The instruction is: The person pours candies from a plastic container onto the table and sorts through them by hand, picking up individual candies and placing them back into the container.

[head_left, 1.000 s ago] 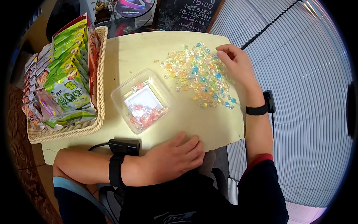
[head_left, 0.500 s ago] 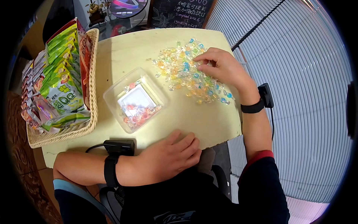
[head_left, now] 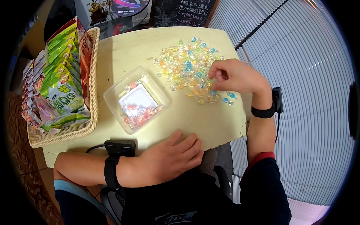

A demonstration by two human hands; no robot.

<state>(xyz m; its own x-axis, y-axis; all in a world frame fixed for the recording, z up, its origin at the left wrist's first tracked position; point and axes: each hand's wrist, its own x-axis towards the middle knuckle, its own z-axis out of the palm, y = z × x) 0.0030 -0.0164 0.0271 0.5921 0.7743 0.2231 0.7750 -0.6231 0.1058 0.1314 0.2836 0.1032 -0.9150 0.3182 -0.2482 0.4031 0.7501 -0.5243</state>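
A spread heap of small clear-wrapped candies (head_left: 183, 69), yellow, orange, green, blue and clear, covers the far right part of the table. My right hand (head_left: 236, 77) hovers at the heap's right side, fingers curled and thumb apart from them; nothing shows between the tips. Left of the heap stands a clear plastic box (head_left: 108, 98) without a lid. Pink-red wrapped candies (head_left: 140, 119) lie mostly along its near side, with a few at its far side. My left hand (head_left: 170, 155) rests at the table's near edge, fingers stretched out, holding nothing.
A wicker basket (head_left: 94, 75) full of snack packets (head_left: 62, 88) stands on the left of the pale yellow table (head_left: 180, 123). Beyond the far edge are a chalkboard (head_left: 180, 15) and a round screen. A ribbed wall (head_left: 296, 105) runs along the right.
My right hand has moved right and slightly nearer to me, from over the middle of the heap to its right side. My left hand and the box have stayed put.
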